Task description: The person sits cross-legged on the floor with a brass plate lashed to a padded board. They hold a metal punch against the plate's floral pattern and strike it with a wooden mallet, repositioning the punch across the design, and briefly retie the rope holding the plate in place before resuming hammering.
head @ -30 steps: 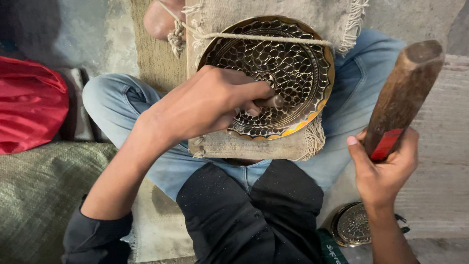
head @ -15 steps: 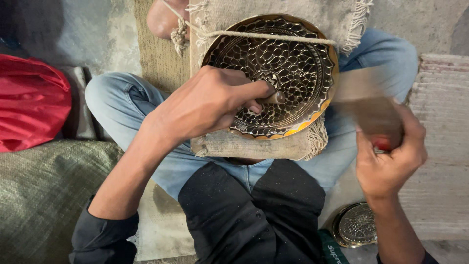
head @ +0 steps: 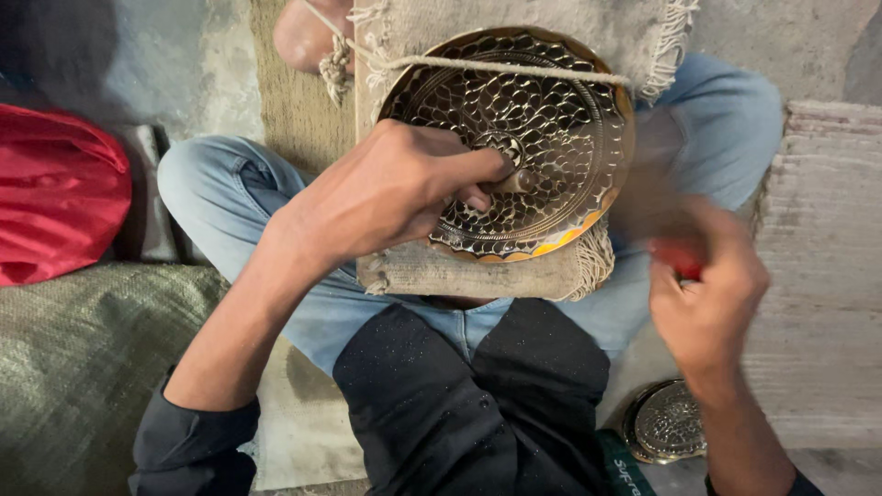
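Far left: red cloth bundle (head: 55,197) lies on the floor, just beside a dark grey folded item (head: 152,202) that touches the person's knee. Below both, a coarse green-grey sack (head: 83,358) fills the lower-left corner.

Centre-left: person sits cross-legged in blue jeans (head: 230,197) and a dark shirt (head: 478,413). A bare foot (head: 308,37) shows at the top edge, with a knotted cord (head: 478,62) running from it across the top of the plate.

Centre: round engraved brass plate (head: 533,119) rests tilted on a fringed burlap pad (head: 459,271) laid over the lap; the cord crosses its upper rim. Left hand (head: 395,188) lies over the plate's left half and hides that part of the pattern. Its fingers (head: 469,174) are curled together, pinching a short metal punch (head: 514,181) whose tip meets the plate near its centre.

Right: right hand (head: 707,294) is off the plate, near its lower right edge, fingers wrapped around a red-marked handle (head: 682,262). The rest of that tool (head: 652,202) is motion-blurred; its shape cannot be read. The blur covers part of the right knee.

Lower right: a second, smaller embossed metal disc (head: 669,422) lies on the floor just beside the right forearm.

Surface: grey, rough concrete floor (head: 184,64), stained. A woven mat (head: 818,276) with a ribbed edge sits at right. A tan strip of matting (head: 294,110) runs under the legs.
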